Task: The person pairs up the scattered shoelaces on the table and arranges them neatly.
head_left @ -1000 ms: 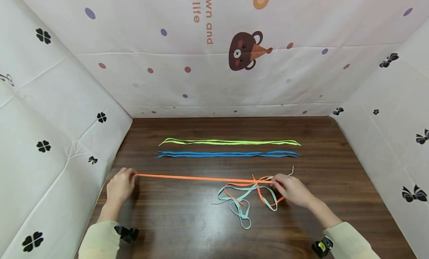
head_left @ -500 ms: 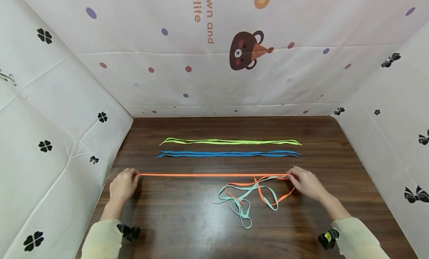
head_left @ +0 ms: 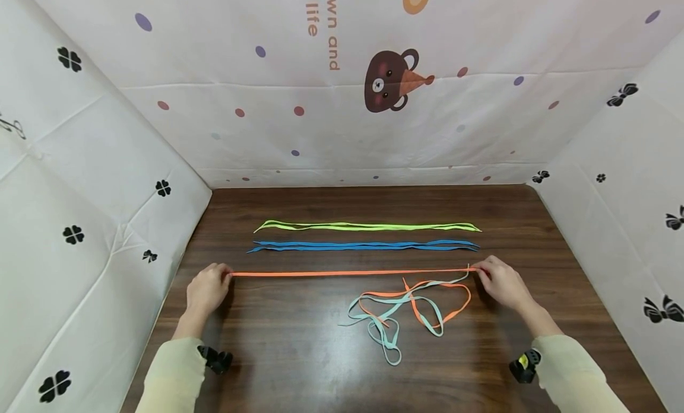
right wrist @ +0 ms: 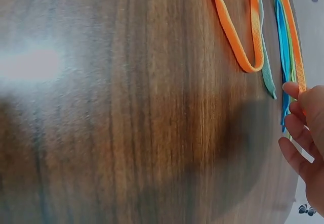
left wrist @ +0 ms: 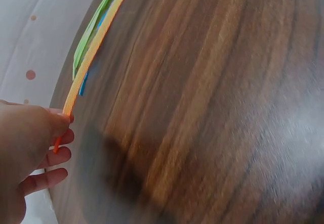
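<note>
An orange lace is stretched nearly straight from side to side. My left hand pinches its left end between thumb and fingers, and a short orange tip pokes out below the thumb in the left wrist view. At the other end, my right hand pinches the lace the same way. Nearer to me lies a loose tangle of a second orange lace and pale mint laces. Beyond the stretched lace, blue laces and yellow-green laces lie in straight rows.
The dark wood-grain table is walled by white printed cloth on the left, right and back. A small black device is strapped to each wrist over the sleeves.
My right hand has slid right and away from me, drawing the orange lace taut and off the tangle. My left hand has moved slightly right. Both hands now sit closer to the blue laces.
</note>
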`<state>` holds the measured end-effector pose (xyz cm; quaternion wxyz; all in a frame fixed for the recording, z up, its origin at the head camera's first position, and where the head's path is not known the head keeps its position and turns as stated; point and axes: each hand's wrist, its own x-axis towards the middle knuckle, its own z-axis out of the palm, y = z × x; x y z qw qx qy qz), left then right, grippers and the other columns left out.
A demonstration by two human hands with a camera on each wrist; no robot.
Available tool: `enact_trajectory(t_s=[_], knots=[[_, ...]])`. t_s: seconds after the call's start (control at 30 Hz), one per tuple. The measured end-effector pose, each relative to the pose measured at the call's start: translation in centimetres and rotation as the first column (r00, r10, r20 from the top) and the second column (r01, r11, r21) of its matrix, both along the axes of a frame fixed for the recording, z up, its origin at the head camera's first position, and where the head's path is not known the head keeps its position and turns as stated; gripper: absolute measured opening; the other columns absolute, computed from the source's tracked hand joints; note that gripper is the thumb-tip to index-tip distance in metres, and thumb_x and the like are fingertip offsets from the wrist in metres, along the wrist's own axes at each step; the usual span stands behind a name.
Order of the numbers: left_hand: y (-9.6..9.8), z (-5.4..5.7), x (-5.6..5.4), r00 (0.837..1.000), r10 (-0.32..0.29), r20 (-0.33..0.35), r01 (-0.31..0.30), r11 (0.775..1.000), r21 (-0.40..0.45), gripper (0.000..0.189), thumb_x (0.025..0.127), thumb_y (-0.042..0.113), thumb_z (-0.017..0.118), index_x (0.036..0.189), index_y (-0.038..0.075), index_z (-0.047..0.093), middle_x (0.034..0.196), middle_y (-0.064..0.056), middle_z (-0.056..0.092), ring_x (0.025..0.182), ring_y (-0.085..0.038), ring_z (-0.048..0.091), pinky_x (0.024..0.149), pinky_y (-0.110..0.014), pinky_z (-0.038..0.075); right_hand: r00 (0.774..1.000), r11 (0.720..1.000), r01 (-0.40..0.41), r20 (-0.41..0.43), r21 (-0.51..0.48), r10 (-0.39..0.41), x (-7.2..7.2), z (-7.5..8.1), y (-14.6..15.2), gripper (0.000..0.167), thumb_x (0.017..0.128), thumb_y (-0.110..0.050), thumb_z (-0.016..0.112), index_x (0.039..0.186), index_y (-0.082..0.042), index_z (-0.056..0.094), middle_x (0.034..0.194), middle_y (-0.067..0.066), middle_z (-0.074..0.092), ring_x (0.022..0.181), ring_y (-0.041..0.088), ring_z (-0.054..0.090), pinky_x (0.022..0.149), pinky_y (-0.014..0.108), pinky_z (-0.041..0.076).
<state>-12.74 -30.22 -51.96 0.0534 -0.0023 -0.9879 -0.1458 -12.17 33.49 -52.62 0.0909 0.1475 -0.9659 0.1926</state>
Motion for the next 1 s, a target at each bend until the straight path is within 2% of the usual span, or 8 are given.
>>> enact_trajectory(t_s=[0.23,0.47,0.67,0.9,1.0], knots=[[0.6,-0.2,-1.4,0.999,0.029,0.041,-0.030,1.000,0.009,0.005,0.085,0.014,0.062,0.085,0.010,0.065,0.083,-0.008,0.063,0.068,-0.030,0.061,0.052,-0.046,0.045,0.996,0.996,0.085,-0.001,-0.007,-0.085,-1.3,-0.2,0.2,0.009,0.080,0.001,0.063,0.088,-0.003,0.062,0.078,0.010,0.060,0.060,0.016,0.050,0.050,0.032,0.041],[1.0,-0.2,-2.4,0.993,0.070,0.094,-0.073,0.997,0.020,0.008,0.086,0.018,0.063,0.086,0.010,0.063,0.080,-0.008,0.062,0.066,-0.026,0.059,0.051,-0.042,0.043,0.984,0.984,0.177,0.032,-0.012,-0.176,-2.1,-0.4,0.5,0.005,0.081,-0.002,0.061,0.086,-0.002,0.061,0.079,0.013,0.059,0.061,0.021,0.052,0.052,0.039,0.043],[1.0,-0.6,-3.0,0.991,0.097,0.094,-0.102,0.994,0.042,0.011,0.086,0.021,0.063,0.084,0.010,0.062,0.080,-0.008,0.063,0.063,-0.024,0.058,0.048,-0.039,0.041,0.974,0.975,0.221,0.058,-0.020,-0.220,-2.6,-0.7,0.4,0.006,0.082,-0.004,0.059,0.087,-0.002,0.062,0.081,0.015,0.059,0.065,0.026,0.055,0.054,0.044,0.044],[1.2,-1.0,-3.3,0.987,0.110,0.116,-0.116,0.992,0.052,0.011,0.086,0.021,0.063,0.083,0.010,0.062,0.081,-0.008,0.062,0.063,-0.025,0.058,0.047,-0.038,0.041,0.954,0.963,0.269,0.138,0.007,-0.267,-2.9,-0.9,0.4,0.006,0.084,-0.007,0.057,0.088,-0.002,0.057,0.081,0.014,0.057,0.065,0.025,0.054,0.054,0.043,0.043],[1.4,-1.1,-3.4,0.986,0.113,0.119,-0.119,0.992,0.046,0.011,0.086,0.020,0.062,0.084,0.010,0.062,0.082,-0.009,0.061,0.065,-0.027,0.058,0.048,-0.039,0.041,0.950,0.960,0.279,0.144,0.017,-0.278,-2.9,-1.0,0.4,0.006,0.084,-0.007,0.057,0.087,-0.003,0.058,0.083,0.015,0.056,0.066,0.026,0.054,0.055,0.043,0.043]])
